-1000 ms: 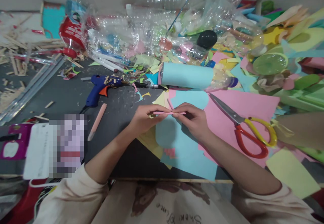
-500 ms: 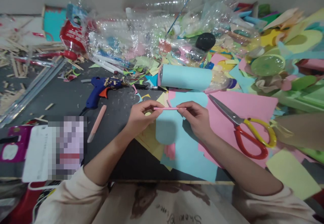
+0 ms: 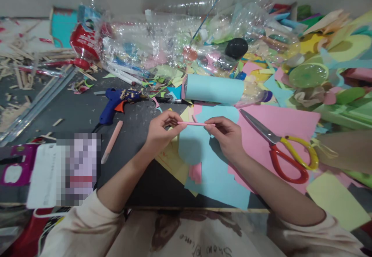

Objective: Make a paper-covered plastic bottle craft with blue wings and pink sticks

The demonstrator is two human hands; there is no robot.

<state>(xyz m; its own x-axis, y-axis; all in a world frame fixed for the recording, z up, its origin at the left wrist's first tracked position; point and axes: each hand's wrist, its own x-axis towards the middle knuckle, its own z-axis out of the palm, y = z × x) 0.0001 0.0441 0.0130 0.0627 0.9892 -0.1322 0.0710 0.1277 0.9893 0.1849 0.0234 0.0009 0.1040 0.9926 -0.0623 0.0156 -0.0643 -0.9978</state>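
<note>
A thin pink paper roll is held level between my two hands, above the light blue paper. My left hand pinches its left end with thumb and fingers. The right end sits between the thumb and fingers of my right hand. Behind them lies a bottle wrapped in light blue paper. Scissors with red and yellow handles rest on a pink sheet to the right of my right hand.
A blue glue gun and a pink marker-like stick lie to the left. Clear plastic bottles and paper scraps fill the back. Wooden sticks are scattered at far left. A yellow sheet is at front right.
The fingers of my left hand have shifted slightly at the left end of the pink roll, covering more of it. My right hand has barely moved.
</note>
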